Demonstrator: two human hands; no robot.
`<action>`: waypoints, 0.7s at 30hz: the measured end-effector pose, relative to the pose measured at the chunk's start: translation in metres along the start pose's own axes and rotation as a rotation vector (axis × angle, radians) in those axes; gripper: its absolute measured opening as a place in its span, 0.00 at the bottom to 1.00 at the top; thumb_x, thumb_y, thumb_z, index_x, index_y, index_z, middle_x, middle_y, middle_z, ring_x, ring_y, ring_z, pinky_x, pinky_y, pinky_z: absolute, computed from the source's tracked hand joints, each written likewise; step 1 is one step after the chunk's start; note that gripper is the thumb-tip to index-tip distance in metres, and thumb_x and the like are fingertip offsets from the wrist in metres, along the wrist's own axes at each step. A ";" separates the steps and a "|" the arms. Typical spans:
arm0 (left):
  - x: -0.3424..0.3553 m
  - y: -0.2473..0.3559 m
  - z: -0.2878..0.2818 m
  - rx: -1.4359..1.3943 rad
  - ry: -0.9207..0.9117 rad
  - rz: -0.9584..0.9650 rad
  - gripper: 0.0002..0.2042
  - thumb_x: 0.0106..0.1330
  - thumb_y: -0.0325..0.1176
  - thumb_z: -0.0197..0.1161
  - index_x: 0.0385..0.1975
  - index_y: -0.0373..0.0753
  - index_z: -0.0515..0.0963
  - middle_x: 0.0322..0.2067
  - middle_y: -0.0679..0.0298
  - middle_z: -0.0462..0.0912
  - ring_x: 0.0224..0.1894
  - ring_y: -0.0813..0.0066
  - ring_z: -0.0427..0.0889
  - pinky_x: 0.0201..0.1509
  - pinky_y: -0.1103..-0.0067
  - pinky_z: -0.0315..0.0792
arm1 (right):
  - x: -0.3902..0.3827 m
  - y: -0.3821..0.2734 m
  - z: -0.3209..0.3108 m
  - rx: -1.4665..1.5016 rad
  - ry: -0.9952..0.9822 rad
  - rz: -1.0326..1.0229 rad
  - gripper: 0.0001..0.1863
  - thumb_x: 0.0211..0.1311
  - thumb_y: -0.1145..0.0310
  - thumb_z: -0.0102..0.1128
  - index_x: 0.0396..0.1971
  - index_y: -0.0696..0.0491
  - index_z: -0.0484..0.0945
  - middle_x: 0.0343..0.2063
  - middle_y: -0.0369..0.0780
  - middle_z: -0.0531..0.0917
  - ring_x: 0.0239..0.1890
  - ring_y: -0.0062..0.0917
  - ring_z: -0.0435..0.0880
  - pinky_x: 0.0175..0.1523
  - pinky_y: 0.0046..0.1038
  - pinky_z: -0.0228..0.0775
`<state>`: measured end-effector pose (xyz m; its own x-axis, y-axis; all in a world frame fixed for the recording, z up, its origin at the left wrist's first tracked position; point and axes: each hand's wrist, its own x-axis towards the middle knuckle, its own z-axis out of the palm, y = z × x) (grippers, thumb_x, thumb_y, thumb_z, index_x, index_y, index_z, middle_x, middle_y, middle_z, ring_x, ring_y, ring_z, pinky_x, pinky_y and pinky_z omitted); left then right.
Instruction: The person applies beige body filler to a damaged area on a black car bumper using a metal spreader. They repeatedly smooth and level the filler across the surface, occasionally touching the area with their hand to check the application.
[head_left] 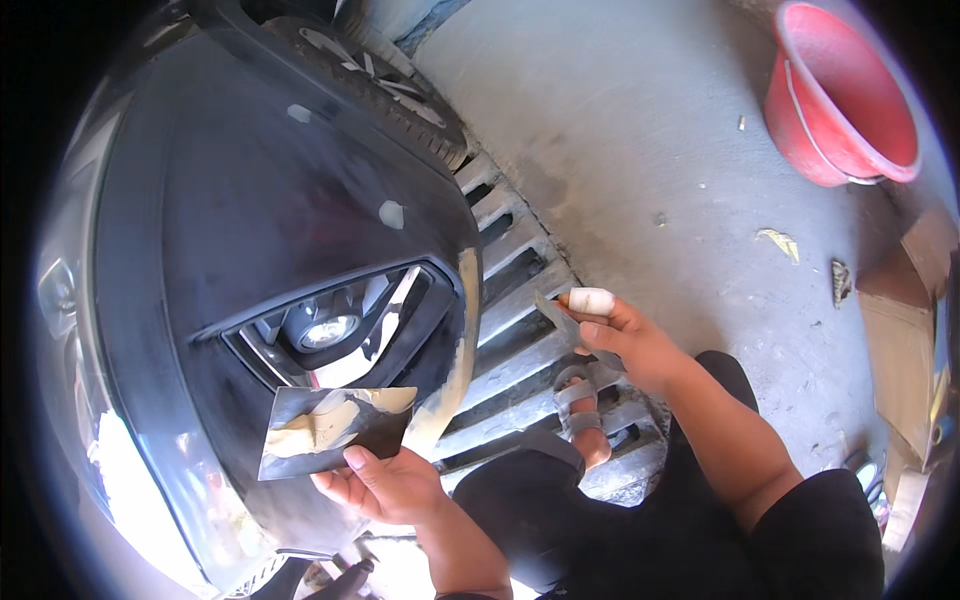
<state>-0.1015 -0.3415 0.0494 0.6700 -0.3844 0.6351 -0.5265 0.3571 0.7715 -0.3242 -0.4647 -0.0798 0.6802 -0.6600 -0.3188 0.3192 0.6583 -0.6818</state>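
Observation:
My left hand grips the edge of a dark flat plate, its thumb on top. Beige putty is smeared across the plate. Higher and to the right, my right hand is closed on a thin grey putty spreader. A white wrap covers one of its fingers. Left of the hands is a dark car bumper with a round fog light in a recess. Beige filler runs along the bumper's edge. The plate overlaps the recess's lower part in view.
A slatted drain grate runs beneath my hands, with my sandalled foot on it. A car wheel is at the top. A red bucket stands upper right on the concrete floor. Cardboard lies at the right.

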 end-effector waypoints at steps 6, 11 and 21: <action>-0.006 0.009 -0.013 -0.086 0.021 -0.077 0.22 0.69 0.23 0.54 0.63 0.32 0.64 0.60 0.53 0.72 0.61 0.65 0.72 0.68 0.69 0.62 | -0.016 0.021 0.003 0.021 0.046 0.016 0.26 0.71 0.61 0.56 0.66 0.46 0.68 0.58 0.30 0.74 0.55 0.18 0.70 0.55 0.28 0.66; -0.030 0.012 -0.021 -0.148 -0.030 -0.281 0.23 0.68 0.24 0.57 0.63 0.29 0.63 0.57 0.55 0.74 0.58 0.68 0.73 0.67 0.70 0.62 | -0.007 0.044 0.003 -0.013 0.084 0.023 0.25 0.71 0.59 0.55 0.67 0.41 0.68 0.60 0.29 0.72 0.58 0.19 0.67 0.56 0.31 0.65; -0.031 0.010 -0.030 -0.117 -0.076 -0.301 0.23 0.69 0.23 0.55 0.64 0.31 0.62 0.58 0.54 0.74 0.59 0.67 0.73 0.68 0.69 0.61 | 0.088 0.049 0.018 -0.354 0.066 -0.225 0.23 0.73 0.63 0.51 0.66 0.50 0.68 0.59 0.38 0.76 0.62 0.26 0.71 0.64 0.29 0.62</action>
<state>-0.1119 -0.3004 0.0366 0.7428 -0.5485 0.3840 -0.2447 0.3114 0.9182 -0.2366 -0.4842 -0.1294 0.5723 -0.8022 -0.1702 0.2008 0.3383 -0.9194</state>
